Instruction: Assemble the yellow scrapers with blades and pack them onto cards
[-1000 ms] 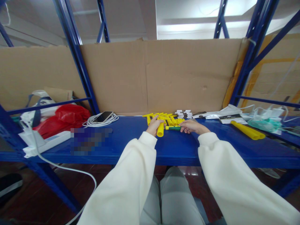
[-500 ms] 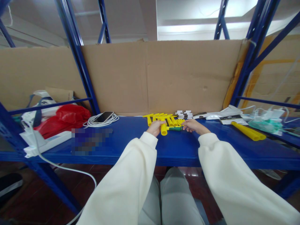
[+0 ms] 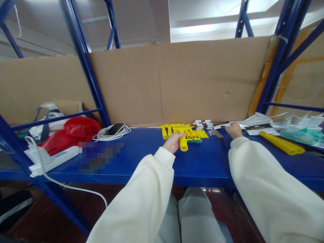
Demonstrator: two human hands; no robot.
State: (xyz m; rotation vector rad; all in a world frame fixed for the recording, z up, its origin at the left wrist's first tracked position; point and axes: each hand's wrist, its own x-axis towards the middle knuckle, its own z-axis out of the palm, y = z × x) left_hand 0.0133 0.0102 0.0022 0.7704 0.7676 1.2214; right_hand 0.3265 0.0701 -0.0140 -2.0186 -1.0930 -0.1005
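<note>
My left hand (image 3: 173, 143) is closed round a yellow T-shaped tool (image 3: 184, 145), its hollow round handle end facing me. Just right of that tool, a green-handled screwdriver (image 3: 194, 141) lies on the blue shelf. More yellow T-shaped tools (image 3: 165, 133) lie in a row behind my left hand, and small pointed yellow pieces (image 3: 201, 134) sit to the right. Over at the right, my right hand (image 3: 234, 130) is low at the back of the shelf, beside a dark flat item (image 3: 221, 125). Its fingers are mostly hidden, so any hold cannot be made out.
White-and-black small boxes (image 3: 203, 124) and a grey-brown strip (image 3: 217, 134) lie near the cardboard back wall (image 3: 192, 81). Long yellow tubes (image 3: 283, 143) lie at right. A phone (image 3: 115, 129) on coiled white cable, a red bag (image 3: 73, 133) and a white power strip (image 3: 59, 158) are left.
My right hand has moved right and back, away from the screwdriver and small yellow pieces. My left hand still holds the yellow T-shaped tool. The view has shifted slightly.
</note>
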